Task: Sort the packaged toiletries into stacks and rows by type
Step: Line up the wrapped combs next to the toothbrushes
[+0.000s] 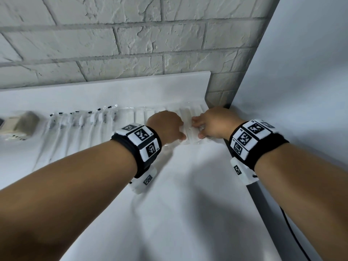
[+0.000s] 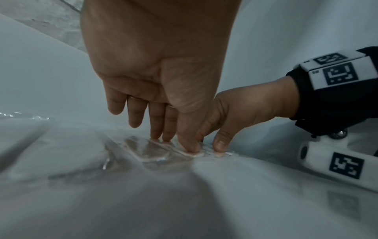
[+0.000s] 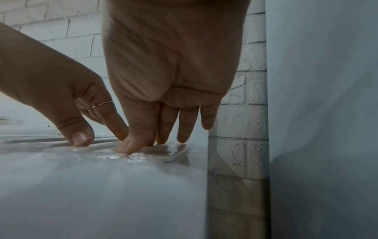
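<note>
A flat white packet in clear wrap (image 1: 192, 132) (image 2: 151, 152) (image 3: 114, 156) lies on the white table (image 1: 169, 204) near its back right corner. My left hand (image 1: 180, 129) (image 2: 175, 142) (image 3: 102, 137) presses its thumb and straight fingers down on the packet's left part. From the right, my right hand (image 1: 197, 129) (image 2: 210, 140) (image 3: 147, 142) presses with thumb and fingertips. A row of like white packets (image 1: 139, 114) runs along the back edge behind the hands.
Left of that row lie several clear-wrapped items with black tips (image 1: 75, 119), then stacked beige boxes (image 1: 17, 125) at the far left. A brick wall (image 1: 131, 44) stands behind. A white panel (image 1: 301, 72) borders the table's right edge, with a black cable (image 1: 293, 234) in the gap.
</note>
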{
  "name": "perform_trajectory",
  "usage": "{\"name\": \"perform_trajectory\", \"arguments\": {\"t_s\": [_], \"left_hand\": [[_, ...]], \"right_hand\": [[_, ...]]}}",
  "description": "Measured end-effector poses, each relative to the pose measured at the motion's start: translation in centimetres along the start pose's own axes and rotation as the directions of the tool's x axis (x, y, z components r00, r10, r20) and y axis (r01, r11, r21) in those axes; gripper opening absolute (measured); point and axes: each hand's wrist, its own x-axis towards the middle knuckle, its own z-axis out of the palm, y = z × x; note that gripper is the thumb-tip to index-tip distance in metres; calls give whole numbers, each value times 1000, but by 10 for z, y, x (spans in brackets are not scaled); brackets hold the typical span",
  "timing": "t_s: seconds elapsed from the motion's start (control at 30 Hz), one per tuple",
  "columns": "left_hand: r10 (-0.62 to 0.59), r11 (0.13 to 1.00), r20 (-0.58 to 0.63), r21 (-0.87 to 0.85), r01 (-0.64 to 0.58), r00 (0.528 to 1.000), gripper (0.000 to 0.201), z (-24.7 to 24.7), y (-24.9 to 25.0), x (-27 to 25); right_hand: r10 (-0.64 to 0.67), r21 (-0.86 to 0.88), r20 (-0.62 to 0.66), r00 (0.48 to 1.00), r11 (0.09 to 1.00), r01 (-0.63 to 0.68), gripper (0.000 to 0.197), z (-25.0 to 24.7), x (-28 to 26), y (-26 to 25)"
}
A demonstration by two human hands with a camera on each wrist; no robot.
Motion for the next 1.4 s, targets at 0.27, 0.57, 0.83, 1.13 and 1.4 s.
{"name": "perform_trajectory", "arguments": {"t_s": [0.27, 0.57, 0.83, 1.13, 1.4], "left_hand": [[-11, 999, 6, -31, 11, 1000, 63, 2, -5, 3], [-71, 997, 24, 22, 70, 997, 60, -8, -29, -13], [-65, 998, 12, 12, 65, 998, 60, -3, -27, -10], [-55, 998, 2, -28, 55, 999, 61, -4, -39, -9], [-104, 994, 16, 32, 104, 994, 50, -4, -72, -26]], "right_hand": [[8, 97, -4, 1000, 995, -7, 48, 0, 0, 3], [-56, 86, -83, 995, 994, 63, 44, -8, 1, -33], [-29, 7, -34, 999, 1000, 30, 45, 1, 6, -36], [-28, 92, -89, 996, 995, 36, 42, 4, 7, -32], [-33, 148, -219, 975, 987, 67, 26, -1, 15, -67]]}}
